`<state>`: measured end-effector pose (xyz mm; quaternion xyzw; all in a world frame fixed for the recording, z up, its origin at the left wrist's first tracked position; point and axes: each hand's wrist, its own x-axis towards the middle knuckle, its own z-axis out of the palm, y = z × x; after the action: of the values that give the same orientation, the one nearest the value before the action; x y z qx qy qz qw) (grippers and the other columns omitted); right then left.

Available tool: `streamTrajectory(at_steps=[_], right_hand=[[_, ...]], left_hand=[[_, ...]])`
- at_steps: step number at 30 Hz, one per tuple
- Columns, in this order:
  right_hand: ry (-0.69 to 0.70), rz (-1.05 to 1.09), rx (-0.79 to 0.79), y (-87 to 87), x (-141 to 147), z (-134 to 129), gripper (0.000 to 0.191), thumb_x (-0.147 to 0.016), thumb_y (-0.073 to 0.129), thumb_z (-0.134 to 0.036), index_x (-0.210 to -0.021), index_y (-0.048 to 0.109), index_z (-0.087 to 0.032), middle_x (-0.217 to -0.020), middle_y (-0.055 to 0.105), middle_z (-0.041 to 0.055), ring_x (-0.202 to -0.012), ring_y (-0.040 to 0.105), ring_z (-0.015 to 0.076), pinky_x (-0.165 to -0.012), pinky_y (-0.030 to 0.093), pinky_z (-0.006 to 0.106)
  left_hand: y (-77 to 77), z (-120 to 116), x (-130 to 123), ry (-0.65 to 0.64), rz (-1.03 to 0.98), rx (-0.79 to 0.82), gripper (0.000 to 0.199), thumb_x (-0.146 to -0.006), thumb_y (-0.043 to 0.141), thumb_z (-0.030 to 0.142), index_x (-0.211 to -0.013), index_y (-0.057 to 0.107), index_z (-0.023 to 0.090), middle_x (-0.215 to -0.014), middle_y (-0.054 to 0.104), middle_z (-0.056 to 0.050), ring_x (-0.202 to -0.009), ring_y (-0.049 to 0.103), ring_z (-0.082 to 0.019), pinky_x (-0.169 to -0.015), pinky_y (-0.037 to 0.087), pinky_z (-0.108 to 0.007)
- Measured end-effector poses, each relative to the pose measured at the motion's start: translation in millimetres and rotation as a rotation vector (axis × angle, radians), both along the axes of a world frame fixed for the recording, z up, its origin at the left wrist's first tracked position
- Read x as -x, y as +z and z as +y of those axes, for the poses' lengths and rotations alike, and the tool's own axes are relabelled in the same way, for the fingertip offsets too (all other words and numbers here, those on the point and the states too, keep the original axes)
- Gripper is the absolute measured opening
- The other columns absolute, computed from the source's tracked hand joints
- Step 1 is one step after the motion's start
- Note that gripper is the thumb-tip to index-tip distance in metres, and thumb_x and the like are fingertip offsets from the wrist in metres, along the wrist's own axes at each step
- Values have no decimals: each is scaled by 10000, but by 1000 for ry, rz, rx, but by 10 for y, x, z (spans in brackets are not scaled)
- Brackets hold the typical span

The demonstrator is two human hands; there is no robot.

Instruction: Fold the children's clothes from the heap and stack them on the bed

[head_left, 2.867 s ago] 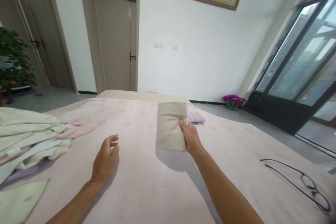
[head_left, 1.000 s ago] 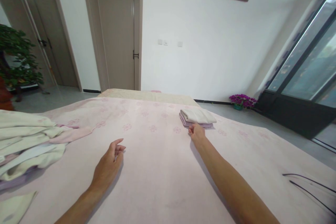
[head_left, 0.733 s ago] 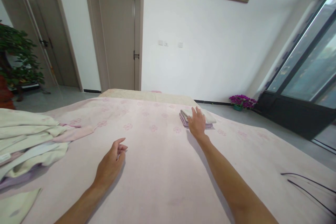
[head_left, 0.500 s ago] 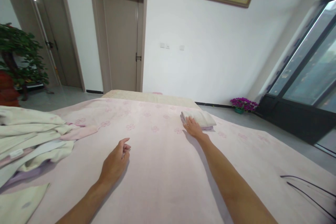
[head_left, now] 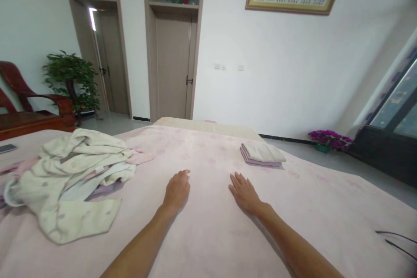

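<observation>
My right hand is over the pink flowered bedsheet, its fingers apart and nothing in them. Just beyond it lies a folded stack of cloth, cream on top with mauve edges below. My left hand hovers at or just above the sheet with loosely bent fingers, and I see nothing held in it. Off to its left sits a rumpled heap of clothes, mostly cream, with pink, white and lilac pieces among them. A cream spotted part of the heap spreads toward me.
A dark phone-like object rests at the sheet's far left. Two thin black strips lie at the right edge. Beyond the bed are a wooden chair, a leafy plant, doors, and purple flowers in a pot.
My right hand has left the folded stack and come back nearer to me. The view has swung left, showing more of the clothes heap and the chair. The stack looks unmoved.
</observation>
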<state>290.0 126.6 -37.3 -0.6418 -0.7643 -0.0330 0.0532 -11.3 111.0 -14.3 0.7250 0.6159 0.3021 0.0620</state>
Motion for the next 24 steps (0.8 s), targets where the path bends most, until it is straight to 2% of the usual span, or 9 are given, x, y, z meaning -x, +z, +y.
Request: streamTrajectory(at_steps=[7,11,14,16,18,21,22,24], right_hand=[[127,-38,-157,-124,23,-704,583,-999,263,-470,-1505,367,-201,-1573,297,95,-1460,252,262,-1172,233,485],[108,-3,-175,-86,55,-999,557,-994,291,-454,-1495,389,-231,-1565,316,65,-1447,288,259,-1173,236,490],[62,31,-150,18,113,-1086,546,-985,313,-442,-1482,414,-239,-1555,343,55,-1444,297,252,-1175,228,487],[34,55,-135,80,152,-1107,544,-982,316,-446,-1474,427,-241,-1549,360,53,-1441,305,244,-1176,223,481],[21,71,-121,121,180,-1116,543,-981,317,-448,-1469,433,-240,-1548,365,53,-1439,308,240,-1177,216,477],[12,81,-104,147,195,-1123,542,-978,325,-443,-1462,445,-230,-1550,362,61,-1441,303,248,-1176,211,478],[10,84,-99,151,196,-1125,542,-977,328,-441,-1461,447,-228,-1549,365,66,-1442,301,251,-1175,210,478],[7,91,-90,160,195,-1129,544,-976,330,-441,-1461,446,-223,-1545,372,75,-1440,304,252,-1174,210,475]], left_hand=[[-12,-63,53,75,-74,-23,367,-896,401,114,-1216,567,183,-1142,650,-74,-1051,599,-160,-918,429,-268],[135,-137,319,150,-40,-86,386,-862,444,88,-1209,588,179,-1221,619,-97,-1154,554,-201,-1020,384,-336],[368,-214,801,204,15,-164,394,-838,476,72,-1185,621,187,-1306,563,-115,-1277,451,-265,-1110,278,-411],[547,-266,1220,298,55,-227,364,-872,449,106,-1176,636,180,-1369,507,-133,-1316,397,-311,-1118,248,-458],[710,-310,1650,481,111,-303,344,-898,435,143,-1172,642,164,-1421,449,-158,-1316,364,-342,-1102,235,-512],[875,-345,2215,671,133,-354,342,-914,425,157,-1180,633,103,-1485,342,-202,-1351,260,-381,-1073,202,-570],[906,-344,2371,751,143,-342,336,-909,443,167,-1177,632,94,-1490,328,-194,-1353,240,-387,-1063,207,-566],[942,-325,2632,840,126,-191,331,-898,481,204,-1173,633,99,-1455,360,-158,-1317,269,-389,-1035,239,-551]])
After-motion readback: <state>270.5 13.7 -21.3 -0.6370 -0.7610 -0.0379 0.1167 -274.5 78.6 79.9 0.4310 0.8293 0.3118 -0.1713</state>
